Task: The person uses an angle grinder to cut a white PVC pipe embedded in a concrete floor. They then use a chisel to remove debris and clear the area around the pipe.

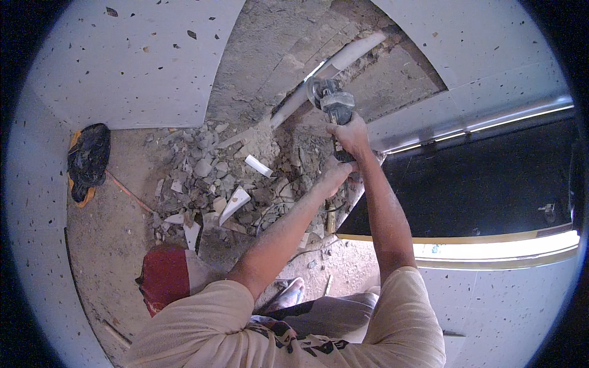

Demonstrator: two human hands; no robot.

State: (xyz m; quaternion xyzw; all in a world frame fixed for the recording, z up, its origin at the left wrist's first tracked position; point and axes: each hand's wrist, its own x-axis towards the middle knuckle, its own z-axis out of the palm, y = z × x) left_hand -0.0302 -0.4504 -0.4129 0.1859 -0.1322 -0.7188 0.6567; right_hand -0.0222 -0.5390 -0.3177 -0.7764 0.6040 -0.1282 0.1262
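Note:
Both my arms reach forward to a dusty angle grinder (337,99). My right hand (351,136) is wrapped round its body, just behind the head. Nearer to me, my left hand (336,174) is closed round the rear end of the same tool. The grinder's round disc and guard (314,92) face a pale pipe (356,54) that runs slantwise along a broken-out channel in the wall. Whether the disc touches the pipe or is spinning, I cannot tell. Bare, chipped mortar (264,61) surrounds the pipe where the speckled tiles stop.
Broken rubble (202,165) and tile shards (235,203) cover the floor below the wall. A white offcut (258,165) lies among them. A black bag (89,161) rests at the left, a red and white sack (167,276) near me. A dark door panel (485,178) stands at the right.

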